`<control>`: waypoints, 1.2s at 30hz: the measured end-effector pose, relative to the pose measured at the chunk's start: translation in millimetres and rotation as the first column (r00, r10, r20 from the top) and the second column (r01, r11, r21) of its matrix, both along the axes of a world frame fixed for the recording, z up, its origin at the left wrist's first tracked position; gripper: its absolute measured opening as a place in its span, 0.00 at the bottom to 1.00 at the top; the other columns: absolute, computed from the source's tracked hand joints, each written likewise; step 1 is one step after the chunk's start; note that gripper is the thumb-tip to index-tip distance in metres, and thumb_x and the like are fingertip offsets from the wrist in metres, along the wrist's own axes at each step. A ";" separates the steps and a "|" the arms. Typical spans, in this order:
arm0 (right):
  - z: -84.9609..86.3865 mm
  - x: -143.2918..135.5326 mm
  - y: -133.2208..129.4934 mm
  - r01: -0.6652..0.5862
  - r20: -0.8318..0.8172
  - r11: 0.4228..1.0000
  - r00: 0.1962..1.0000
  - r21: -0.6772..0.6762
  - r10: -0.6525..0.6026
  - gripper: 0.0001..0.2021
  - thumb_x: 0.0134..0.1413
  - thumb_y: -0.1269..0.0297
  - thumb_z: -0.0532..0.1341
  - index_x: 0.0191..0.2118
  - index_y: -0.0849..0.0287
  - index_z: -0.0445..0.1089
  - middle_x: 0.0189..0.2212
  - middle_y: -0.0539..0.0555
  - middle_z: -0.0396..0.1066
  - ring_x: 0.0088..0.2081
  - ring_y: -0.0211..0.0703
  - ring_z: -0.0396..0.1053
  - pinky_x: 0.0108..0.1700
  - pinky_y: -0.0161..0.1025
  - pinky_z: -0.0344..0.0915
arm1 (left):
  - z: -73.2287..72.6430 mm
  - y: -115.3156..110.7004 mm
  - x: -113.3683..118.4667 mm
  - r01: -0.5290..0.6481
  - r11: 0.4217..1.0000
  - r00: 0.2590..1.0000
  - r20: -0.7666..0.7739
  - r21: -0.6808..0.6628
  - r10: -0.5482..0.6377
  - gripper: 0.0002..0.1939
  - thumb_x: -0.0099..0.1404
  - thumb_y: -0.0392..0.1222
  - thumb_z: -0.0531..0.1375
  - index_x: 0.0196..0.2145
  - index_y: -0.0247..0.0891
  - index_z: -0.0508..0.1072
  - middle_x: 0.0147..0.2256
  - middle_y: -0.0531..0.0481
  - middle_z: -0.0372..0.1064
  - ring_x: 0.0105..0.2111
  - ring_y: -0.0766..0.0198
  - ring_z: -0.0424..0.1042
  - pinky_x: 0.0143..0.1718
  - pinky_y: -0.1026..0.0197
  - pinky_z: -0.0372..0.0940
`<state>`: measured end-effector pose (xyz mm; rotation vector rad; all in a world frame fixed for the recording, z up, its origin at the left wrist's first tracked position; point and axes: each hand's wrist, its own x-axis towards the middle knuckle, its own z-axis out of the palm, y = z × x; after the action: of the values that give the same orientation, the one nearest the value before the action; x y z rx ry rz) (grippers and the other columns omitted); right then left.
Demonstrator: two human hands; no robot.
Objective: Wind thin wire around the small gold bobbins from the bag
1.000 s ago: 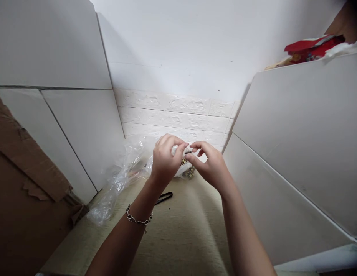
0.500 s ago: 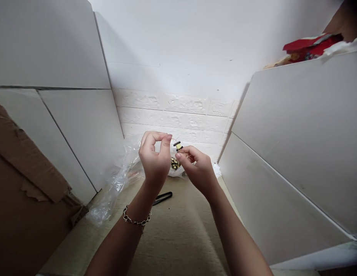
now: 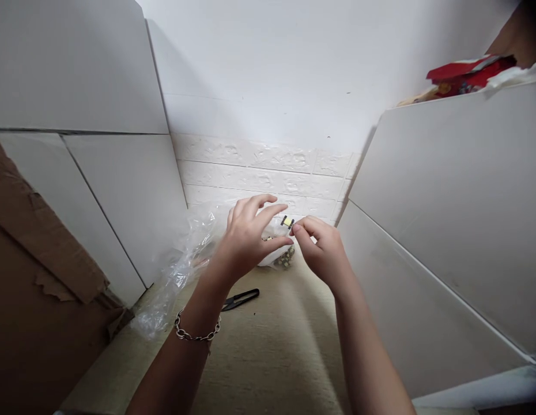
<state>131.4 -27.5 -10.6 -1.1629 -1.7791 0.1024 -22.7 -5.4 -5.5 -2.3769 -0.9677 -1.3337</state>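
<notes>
A small transformer (image 3: 287, 222), a black pinned bobbin with a yellow middle, is pinched at its right end between the thumb and fingers of my right hand (image 3: 322, 248). My left hand (image 3: 250, 233) is open just left of it, its thumb and fingers spread apart around the transformer's near side without visibly gripping it. Below the hands, a clear plastic bag (image 3: 268, 262) holds many similar small yellow and black parts (image 3: 285, 257), partly hidden by my left hand. Black thread snips (image 3: 242, 298) lie on the work surface near my left wrist.
Crumpled clear plastic (image 3: 177, 276) spreads over the left of the tan surface (image 3: 268, 357). White panels (image 3: 121, 190) rise on the left, with torn brown cardboard (image 3: 43, 242). A white cabinet (image 3: 445, 202) stands on the right, a red packet (image 3: 467, 78) on top. A white brick-patterned wall (image 3: 268, 158) closes the back.
My left hand has let go of the thin wire it was pinching and spread its fingers. My right hand has moved right with the transformer, which has turned.
</notes>
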 end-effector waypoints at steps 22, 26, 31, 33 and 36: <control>-5.9 2.3 6.0 -0.014 0.305 0.997 0.952 -0.076 0.037 0.11 0.52 0.68 0.49 0.22 0.58 0.61 0.23 0.48 0.61 0.27 0.34 0.58 0.29 0.34 0.51 | -11.2 11.7 1.6 -0.048 0.979 0.978 -0.209 -0.199 0.006 0.03 0.56 0.37 0.54 0.31 0.39 0.65 0.43 0.50 0.61 0.45 0.58 0.57 0.46 0.52 0.55; -4.5 4.6 5.3 -0.049 0.237 0.991 0.968 -0.121 0.077 0.09 0.51 0.67 0.50 0.24 0.57 0.63 0.23 0.47 0.63 0.27 0.34 0.58 0.28 0.33 0.52 | -10.6 11.2 3.1 -0.072 0.985 0.976 -0.215 -0.156 0.038 0.03 0.57 0.38 0.53 0.30 0.38 0.64 0.38 0.50 0.64 0.42 0.59 0.60 0.43 0.55 0.55; -0.2 9.9 1.4 -0.049 0.068 0.994 0.996 -0.100 0.056 0.08 0.50 0.61 0.54 0.35 0.54 0.65 0.26 0.47 0.65 0.29 0.34 0.61 0.31 0.33 0.57 | -9.3 6.4 5.7 -0.129 0.989 0.978 -0.177 -0.071 0.114 0.02 0.57 0.37 0.52 0.29 0.38 0.63 0.28 0.52 0.66 0.32 0.63 0.63 0.37 0.58 0.55; 1.1 11.9 -0.5 -0.023 0.004 0.997 1.000 -0.074 0.023 0.10 0.50 0.60 0.55 0.38 0.54 0.64 0.27 0.47 0.65 0.30 0.35 0.62 0.32 0.34 0.58 | -9.2 4.6 7.3 -0.144 0.989 0.981 -0.138 -0.042 0.137 0.01 0.56 0.37 0.53 0.28 0.38 0.63 0.27 0.53 0.65 0.30 0.64 0.63 0.36 0.58 0.55; 2.7 13.7 -3.6 -0.027 -0.054 0.998 0.998 -0.058 0.024 0.10 0.49 0.60 0.56 0.38 0.54 0.65 0.28 0.48 0.66 0.30 0.34 0.62 0.32 0.33 0.59 | -8.4 1.2 9.8 -0.174 0.985 0.982 -0.075 -0.008 0.173 0.01 0.54 0.36 0.54 0.26 0.38 0.62 0.25 0.53 0.65 0.28 0.64 0.62 0.34 0.59 0.55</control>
<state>145.1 -31.0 -8.0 -1.1688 -1.7540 0.2002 -12.9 -4.2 -13.9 -2.2744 -1.1372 -1.1702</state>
